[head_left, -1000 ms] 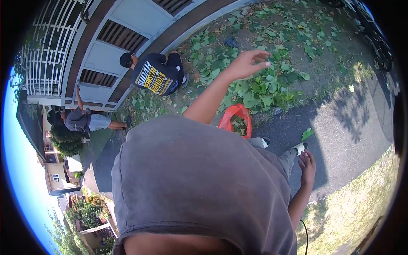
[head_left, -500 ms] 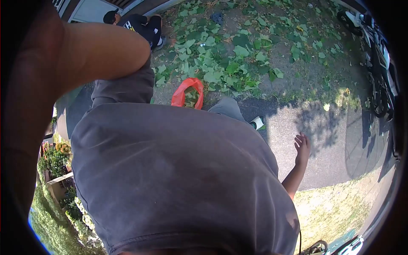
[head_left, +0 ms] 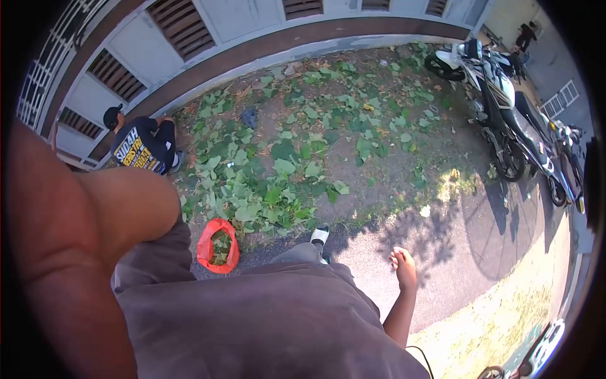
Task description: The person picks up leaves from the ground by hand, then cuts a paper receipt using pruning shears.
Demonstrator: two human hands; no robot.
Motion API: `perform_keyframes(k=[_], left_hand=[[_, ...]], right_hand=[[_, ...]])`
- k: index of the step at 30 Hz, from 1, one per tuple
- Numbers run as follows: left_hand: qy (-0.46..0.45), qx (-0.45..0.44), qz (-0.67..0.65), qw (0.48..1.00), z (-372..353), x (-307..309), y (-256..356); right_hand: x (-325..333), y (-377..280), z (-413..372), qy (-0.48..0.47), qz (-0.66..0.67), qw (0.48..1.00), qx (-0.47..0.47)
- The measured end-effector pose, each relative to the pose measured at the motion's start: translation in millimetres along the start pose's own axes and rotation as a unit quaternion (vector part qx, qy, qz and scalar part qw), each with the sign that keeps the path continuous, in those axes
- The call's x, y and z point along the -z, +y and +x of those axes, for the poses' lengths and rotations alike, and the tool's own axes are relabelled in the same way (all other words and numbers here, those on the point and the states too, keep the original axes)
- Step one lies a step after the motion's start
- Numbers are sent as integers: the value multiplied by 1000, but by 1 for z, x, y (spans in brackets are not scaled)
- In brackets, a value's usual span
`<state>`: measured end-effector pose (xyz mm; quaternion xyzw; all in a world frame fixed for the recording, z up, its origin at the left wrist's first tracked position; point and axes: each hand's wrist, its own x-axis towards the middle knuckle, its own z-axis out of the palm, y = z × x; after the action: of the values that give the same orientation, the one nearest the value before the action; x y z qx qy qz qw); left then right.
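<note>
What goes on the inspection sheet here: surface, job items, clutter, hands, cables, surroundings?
Surface: bare soil strewn with green leaves, beside partly shaded pavement
Job items: red bag, mouth open, leaves inside; more leaves loose on the soil
Clutter: dark crumpled item among the leaves, material unclear
Left hand: out of view; arm raised close to the camera
Right hand: over the pavement, fingers loosely curled, nothing seen in it
Cables: thin black cord beside the wearer's shirt, ends not visible
Surroundings: crouching co-worker near the wall; motorcycles at the view's right
</note>
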<state>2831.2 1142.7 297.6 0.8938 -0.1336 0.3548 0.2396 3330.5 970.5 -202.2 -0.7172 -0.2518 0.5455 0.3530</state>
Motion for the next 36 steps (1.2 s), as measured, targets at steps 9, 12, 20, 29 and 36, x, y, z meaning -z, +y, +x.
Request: perform_keyframes(k=[9, 12, 20, 29, 36], left_hand=[[318, 135, 161, 924, -52, -21, -87], [384, 173, 203, 884, -61, -39, -88], [462, 243, 279, 806, -44, -64, -48], [476, 235, 355, 769, 17, -131, 45], [520, 290, 363, 717, -13, -134, 33]], right_hand=[[73, 9, 43, 49, 72, 990, -110], [102, -36, 91, 23, 103, 988, -116], [79, -187, 213, -90, 11, 993, 73], [1, -193, 254, -272, -139, 948, 93], [26, -160, 195, -270, -355, 888, 109]])
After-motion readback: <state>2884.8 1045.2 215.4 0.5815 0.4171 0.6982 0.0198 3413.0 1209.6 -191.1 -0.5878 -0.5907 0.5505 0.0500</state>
